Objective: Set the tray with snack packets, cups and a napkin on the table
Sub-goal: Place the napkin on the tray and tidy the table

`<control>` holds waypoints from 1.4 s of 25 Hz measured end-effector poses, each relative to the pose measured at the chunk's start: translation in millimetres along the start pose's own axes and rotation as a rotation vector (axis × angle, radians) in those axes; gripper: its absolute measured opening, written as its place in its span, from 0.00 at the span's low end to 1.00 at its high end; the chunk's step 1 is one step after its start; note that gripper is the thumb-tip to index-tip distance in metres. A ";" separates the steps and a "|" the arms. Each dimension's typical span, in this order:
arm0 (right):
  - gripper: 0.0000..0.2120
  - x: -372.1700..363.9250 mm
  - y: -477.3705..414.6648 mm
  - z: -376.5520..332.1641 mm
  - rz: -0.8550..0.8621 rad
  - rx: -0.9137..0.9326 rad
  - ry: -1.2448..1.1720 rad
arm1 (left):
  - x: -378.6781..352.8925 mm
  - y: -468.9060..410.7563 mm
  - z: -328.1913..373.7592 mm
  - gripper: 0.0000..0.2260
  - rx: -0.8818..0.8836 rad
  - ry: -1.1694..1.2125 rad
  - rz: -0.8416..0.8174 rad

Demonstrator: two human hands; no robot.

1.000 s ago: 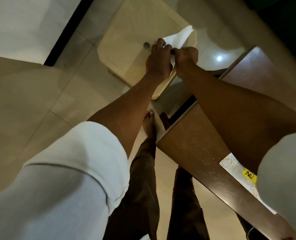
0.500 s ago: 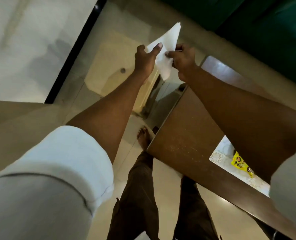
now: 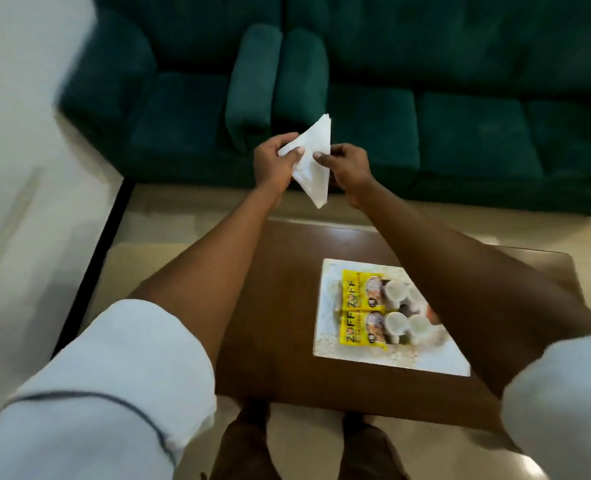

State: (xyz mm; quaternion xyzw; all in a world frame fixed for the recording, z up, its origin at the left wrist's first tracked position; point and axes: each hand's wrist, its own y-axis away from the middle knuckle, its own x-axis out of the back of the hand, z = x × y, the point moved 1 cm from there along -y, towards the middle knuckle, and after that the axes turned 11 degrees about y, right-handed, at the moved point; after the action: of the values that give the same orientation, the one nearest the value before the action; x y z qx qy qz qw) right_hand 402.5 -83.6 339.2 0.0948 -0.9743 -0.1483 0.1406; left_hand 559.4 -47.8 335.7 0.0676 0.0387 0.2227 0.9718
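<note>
Past table's (image 3: 280,306) far edge, napkin (image 3: 314,164) aloft

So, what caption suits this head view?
Left hand and right hand hold a napkin; tray of snack packets and cups sits on the table.

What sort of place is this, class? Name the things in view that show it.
Probably a home living room: a dark green sofa stands behind a low brown table, which bears a tray of snack packets and cups.

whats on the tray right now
Two yellow snack packets and several white cups sit on the tray. The right forearm covers its right edge. The napkin is off it, pinched between left hand and right hand.
</note>
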 end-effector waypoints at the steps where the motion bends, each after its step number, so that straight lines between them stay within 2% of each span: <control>1: 0.16 42.8 11.3 -4.8 0.019 0.009 -0.012 | -38.5 13.9 12.2 0.15 -0.004 0.014 -0.020; 7: 0.14 242.2 74.5 14.0 0.105 -0.004 -0.021 | -214.0 111.0 32.2 0.16 0.085 0.135 -0.156; 12: 0.16 314.6 99.7 83.3 0.175 -0.089 0.014 | -284.2 169.7 -19.4 0.21 0.226 0.126 -0.232; 17: 0.17 315.8 111.6 220.7 0.192 -0.237 0.008 | -303.1 202.0 -137.7 0.24 0.307 -0.044 -0.272; 20: 0.10 308.4 110.5 292.8 0.209 -0.331 0.001 | -306.8 219.2 -201.3 0.22 0.327 -0.175 -0.229; 23: 0.04 307.0 106.7 361.3 0.225 -0.406 -0.017 | -305.5 230.2 -271.1 0.19 0.417 -0.261 -0.176; 26: 0.07 307.2 98.0 427.2 0.275 -0.489 0.027 | -295.7 241.6 -319.2 0.16 0.440 -0.342 -0.106; 29: 0.13 300.9 93.3 467.5 0.298 -0.581 0.077 | -285.3 261.1 -341.2 0.11 0.414 -0.413 -0.131; 32: 0.12 283.2 97.2 482.1 0.264 -0.649 0.182 | -275.9 277.7 -354.1 0.12 0.432 -0.477 -0.199; 35: 0.12 265.7 100.8 476.6 0.362 -0.617 0.246 | -273.9 285.6 -354.3 0.12 0.408 -0.508 -0.225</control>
State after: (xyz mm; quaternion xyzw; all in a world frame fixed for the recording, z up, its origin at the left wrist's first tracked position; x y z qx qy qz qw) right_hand -6.2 75.8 -0.4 -0.1087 -0.8606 -0.3951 0.3023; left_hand 154.0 127.3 40.6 0.3090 -0.1535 0.0781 0.9353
